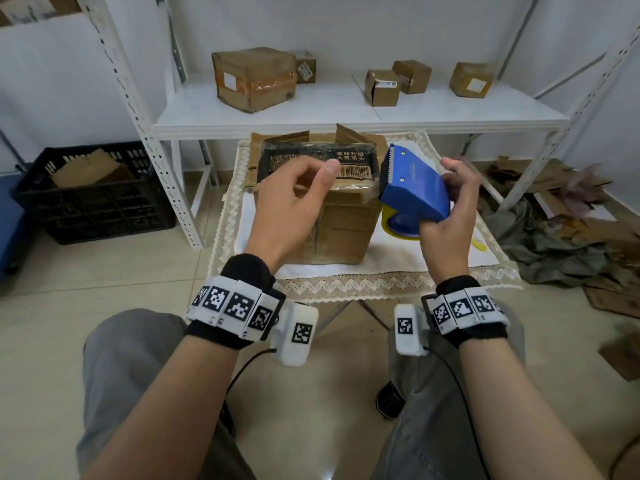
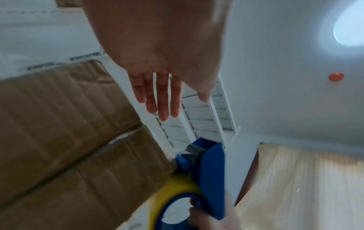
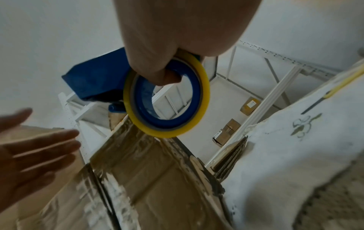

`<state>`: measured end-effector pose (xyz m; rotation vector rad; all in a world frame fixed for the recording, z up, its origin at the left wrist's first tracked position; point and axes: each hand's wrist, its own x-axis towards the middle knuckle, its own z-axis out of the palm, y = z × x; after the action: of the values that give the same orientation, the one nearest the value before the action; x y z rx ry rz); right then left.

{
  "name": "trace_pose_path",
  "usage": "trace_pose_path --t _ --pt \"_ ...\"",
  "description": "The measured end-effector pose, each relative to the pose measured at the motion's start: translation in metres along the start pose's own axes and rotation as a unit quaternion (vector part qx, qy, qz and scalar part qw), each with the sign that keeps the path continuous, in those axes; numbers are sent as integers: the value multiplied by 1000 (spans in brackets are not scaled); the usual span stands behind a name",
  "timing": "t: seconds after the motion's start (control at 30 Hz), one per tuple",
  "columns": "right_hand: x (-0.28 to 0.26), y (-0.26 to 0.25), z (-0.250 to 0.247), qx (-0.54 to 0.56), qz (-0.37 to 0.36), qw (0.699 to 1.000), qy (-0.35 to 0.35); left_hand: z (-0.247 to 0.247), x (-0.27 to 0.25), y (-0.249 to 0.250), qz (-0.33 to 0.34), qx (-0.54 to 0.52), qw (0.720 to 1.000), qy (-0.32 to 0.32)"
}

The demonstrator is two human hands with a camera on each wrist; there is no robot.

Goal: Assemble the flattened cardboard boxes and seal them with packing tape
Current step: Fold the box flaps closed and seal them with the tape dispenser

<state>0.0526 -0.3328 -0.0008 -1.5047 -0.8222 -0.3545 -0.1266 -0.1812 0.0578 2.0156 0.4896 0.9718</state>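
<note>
Gripping tape dispenser (right hand)

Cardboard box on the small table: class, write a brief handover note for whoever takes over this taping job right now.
Left hand: open, fingers relaxed, hovering over the cardboard box; touch unclear.
Right hand: grips the blue tape dispenser with its yellow tape roll, at the box's upper right edge.
The box stands upright on the cloth-covered table, glossy tape visible on its side.
Done: box erected, some tape on.
Left: whether the top seam is sealed cannot be told; check it. More flattened cardboard lies on the floor, right.
</note>
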Motion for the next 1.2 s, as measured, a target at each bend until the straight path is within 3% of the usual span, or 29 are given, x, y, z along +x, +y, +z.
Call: trace_pose_path --t 0.13,0.23,0.5,0.8,0.93,1.1,1.2 --pt "0 0 0 -26 -57 998 7 9 -3 7 -109 -149 981 -59" --pt "1 -2 -3 -39 -88 995 4 17 -2 12 -150 -204 963 -96" --pt "2 -5 -7 -54 -96 994 -7 27 1 15 -165 -256 944 -126" --pt "-1 -6 -9 -3 -78 997 -5 38 3 15 -164 -194 960 -117" --pt "1 -1 -11 -7 -78 997 15 42 6 17 -212 -236 936 -152" --pt "2 1 -16 -7 -81 997 15 41 8 18 -281 -326 892 -138" --pt "1 1 -17 0 -84 996 16 40 8 19 -294 -337 883 -140"
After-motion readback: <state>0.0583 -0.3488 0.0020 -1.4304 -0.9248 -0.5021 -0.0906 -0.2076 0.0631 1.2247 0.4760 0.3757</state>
